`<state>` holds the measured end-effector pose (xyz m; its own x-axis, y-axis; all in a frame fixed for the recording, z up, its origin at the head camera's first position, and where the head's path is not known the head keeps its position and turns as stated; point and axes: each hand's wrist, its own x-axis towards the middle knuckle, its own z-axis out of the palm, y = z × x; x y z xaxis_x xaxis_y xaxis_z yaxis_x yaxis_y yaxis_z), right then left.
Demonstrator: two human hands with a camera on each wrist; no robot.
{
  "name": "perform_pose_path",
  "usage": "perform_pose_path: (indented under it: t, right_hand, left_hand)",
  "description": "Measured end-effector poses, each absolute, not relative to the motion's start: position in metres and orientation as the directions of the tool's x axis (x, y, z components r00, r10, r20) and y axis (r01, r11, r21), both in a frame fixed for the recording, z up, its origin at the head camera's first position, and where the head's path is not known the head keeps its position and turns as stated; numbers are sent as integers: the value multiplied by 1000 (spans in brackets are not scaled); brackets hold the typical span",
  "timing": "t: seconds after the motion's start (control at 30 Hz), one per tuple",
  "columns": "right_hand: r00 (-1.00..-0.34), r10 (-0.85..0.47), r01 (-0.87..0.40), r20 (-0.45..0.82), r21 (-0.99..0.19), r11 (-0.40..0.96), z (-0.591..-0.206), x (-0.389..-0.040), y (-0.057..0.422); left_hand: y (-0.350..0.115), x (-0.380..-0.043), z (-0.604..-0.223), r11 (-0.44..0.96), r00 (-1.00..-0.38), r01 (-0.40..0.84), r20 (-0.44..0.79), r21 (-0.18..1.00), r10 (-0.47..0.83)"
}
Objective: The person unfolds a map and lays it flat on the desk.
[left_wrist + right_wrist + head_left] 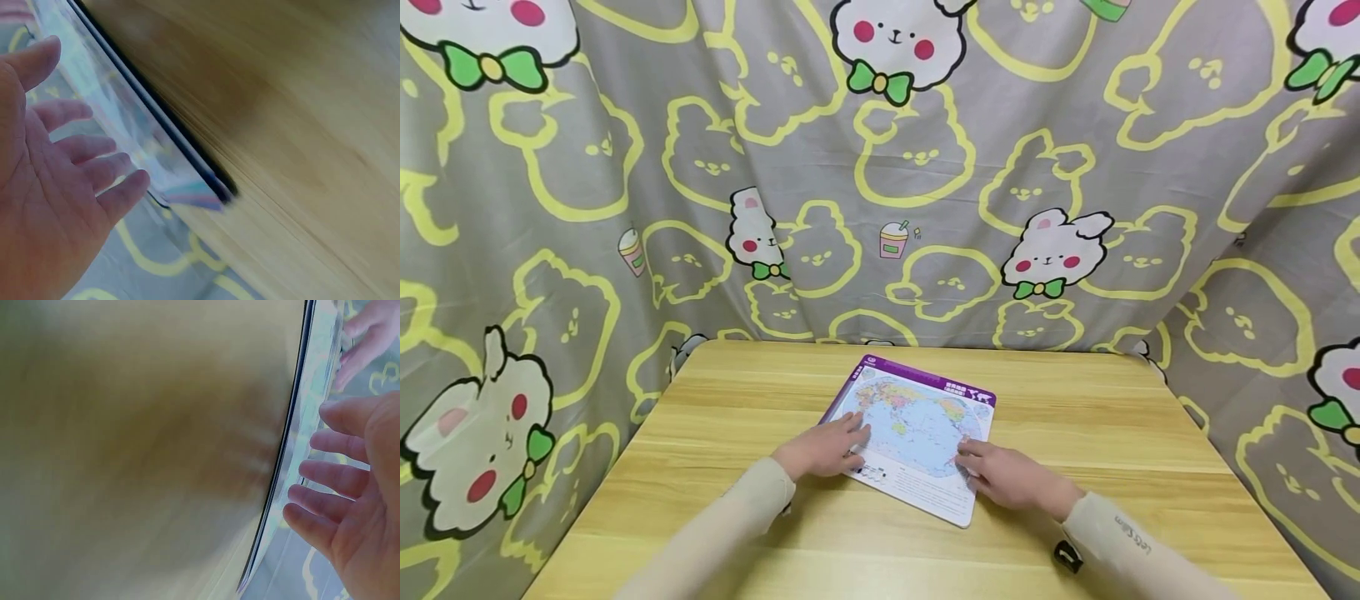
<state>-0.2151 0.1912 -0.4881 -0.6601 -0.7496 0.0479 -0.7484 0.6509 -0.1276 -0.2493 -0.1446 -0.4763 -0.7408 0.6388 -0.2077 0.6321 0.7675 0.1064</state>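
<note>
A flat world map board (917, 433) with a purple top border and a blue map lies at a slant on the wooden table. My left hand (822, 448) is at its left edge, fingers reaching over the map. On the opposite side, my right hand (1009, 475) has its fingertips over the right edge. In the left wrist view the palm of my left hand (56, 181) shows, fingers spread and loosely bent beside the board's glossy surface (125, 106). The right wrist view has my right hand (350, 487) with extended fingers near the board's dark edge (290, 419).
The wooden table (715, 417) has light grain and rounded far corners. A grey curtain (925, 308) printed with rabbits and yellow outlines hangs behind it and along both sides. A small black device (1067, 557) sits under the right wrist.
</note>
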Motion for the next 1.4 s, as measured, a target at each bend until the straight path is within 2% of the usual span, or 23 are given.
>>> perform_pose_path:
  t: [0.17, 0.47, 0.7, 1.1, 1.4]
  right_hand:
    - [-628, -778, -775, 27, -110, 622, -487, -205, 184]
    - [-609, -792, -784, -38, -120, 609, -486, -191, 172]
    - [-571, -820, -815, -41, -92, 572, -488, -184, 167]
    - [-564, -825, -819, -50, -95, 566, -491, -182, 168]
    - [-563, -825, -823, -52, -63, 565, -491, -181, 166]
  left_hand:
    - [-158, -256, -478, 790, -759, 594, -221, 152, 613]
    - [-174, -262, -481, 802, -760, 570, -256, 179, 598]
    - [-175, -263, -482, 798, -754, 563, -263, 215, 602]
    - [-176, -264, -482, 799, -751, 570, -271, 192, 602]
    - [-177, -262, -483, 796, -754, 565, -255, 218, 605]
